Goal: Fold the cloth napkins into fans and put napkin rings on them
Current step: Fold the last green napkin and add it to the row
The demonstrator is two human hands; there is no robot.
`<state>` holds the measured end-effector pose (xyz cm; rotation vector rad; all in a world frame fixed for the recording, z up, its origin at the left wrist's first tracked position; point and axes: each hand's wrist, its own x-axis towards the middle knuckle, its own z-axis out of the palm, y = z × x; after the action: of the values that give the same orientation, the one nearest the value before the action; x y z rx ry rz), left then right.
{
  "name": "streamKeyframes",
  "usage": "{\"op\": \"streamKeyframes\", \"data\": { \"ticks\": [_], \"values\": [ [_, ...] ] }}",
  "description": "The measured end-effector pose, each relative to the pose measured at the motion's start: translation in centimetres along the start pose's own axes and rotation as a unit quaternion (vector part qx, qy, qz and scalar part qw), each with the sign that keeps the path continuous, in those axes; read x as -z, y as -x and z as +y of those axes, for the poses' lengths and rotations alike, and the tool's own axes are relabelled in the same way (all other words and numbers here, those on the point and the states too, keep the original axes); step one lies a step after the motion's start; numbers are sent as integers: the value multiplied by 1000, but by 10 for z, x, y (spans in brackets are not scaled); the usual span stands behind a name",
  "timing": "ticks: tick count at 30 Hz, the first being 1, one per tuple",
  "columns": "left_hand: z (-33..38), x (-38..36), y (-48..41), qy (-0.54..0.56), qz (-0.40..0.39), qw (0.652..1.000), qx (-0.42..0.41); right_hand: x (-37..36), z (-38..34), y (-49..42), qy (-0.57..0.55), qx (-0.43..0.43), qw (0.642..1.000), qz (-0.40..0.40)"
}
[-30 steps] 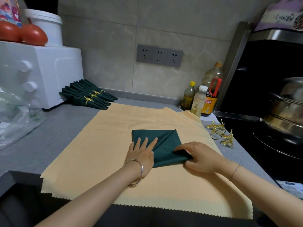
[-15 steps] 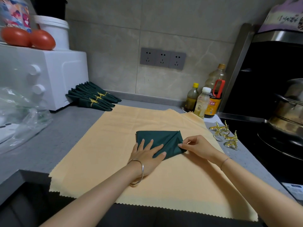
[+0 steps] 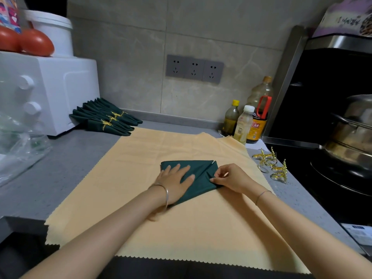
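A dark green napkin (image 3: 199, 174), folded into a flat triangular shape, lies on a yellow cloth (image 3: 141, 198) spread over the grey counter. My left hand (image 3: 175, 182) presses flat on the napkin's left part with fingers spread. My right hand (image 3: 229, 178) pinches the napkin's right edge between thumb and fingers. Loose gold napkin rings (image 3: 270, 165) lie on the counter to the right of the yellow cloth. Several finished green fans with gold rings (image 3: 106, 119) sit at the back left.
A white oven (image 3: 46, 93) with tomatoes (image 3: 36, 42) and a white bucket on top stands at the left. Bottles (image 3: 245, 123) stand at the back right. A stove with a steel pot (image 3: 352, 133) lies to the right. A plastic bag (image 3: 18, 150) sits at left.
My right hand has shifted up along the napkin's right edge and now pinches it. My left hand moved further onto the napkin. The camera view shifted slightly.
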<state>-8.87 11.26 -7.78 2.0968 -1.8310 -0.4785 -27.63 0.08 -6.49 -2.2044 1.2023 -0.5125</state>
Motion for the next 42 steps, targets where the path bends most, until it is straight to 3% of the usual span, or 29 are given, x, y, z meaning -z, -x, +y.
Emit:
{"op": "streamKeyframes", "data": {
  "ticks": [6, 10, 15, 18, 21, 26, 29, 32, 35, 38, 42],
  "values": [
    [-26, 20, -41, -34, 25, 999, 34, 3, -4, -7, 15, -27, 999, -14],
    [-19, 31, -40, -132, 71, 987, 52, 4, -5, -8, 13, -47, 999, -2],
    [-2, 42, -27, -234, 32, 965, 110, 4, -6, -9, 87, -67, 992, 56],
    [8, 44, -12, -220, 23, 968, 116, 3, -5, -10, 40, -83, 993, 72],
    [18, 38, 1, -136, 5, 984, 113, 0, -2, -12, 21, -110, 991, 80],
    [30, 26, 16, 17, -46, 994, 94, -12, 3, -9, 26, -123, 985, 115],
    [41, 28, 13, -94, 11, 992, 79, -20, 7, -4, 29, -90, 984, 151],
    [47, 23, 4, -171, 115, 978, -43, -25, 11, -1, 31, -54, 984, 168],
    [45, 7, -6, -209, 43, 964, -159, -25, 10, 0, 28, -31, 983, 179],
    [37, -10, -12, -211, -27, 967, -143, -25, 11, 1, 28, -28, 983, 181],
    [28, -19, -10, -177, -38, 975, -128, -17, 11, 9, -31, -3, 988, 154]
  ]
}}
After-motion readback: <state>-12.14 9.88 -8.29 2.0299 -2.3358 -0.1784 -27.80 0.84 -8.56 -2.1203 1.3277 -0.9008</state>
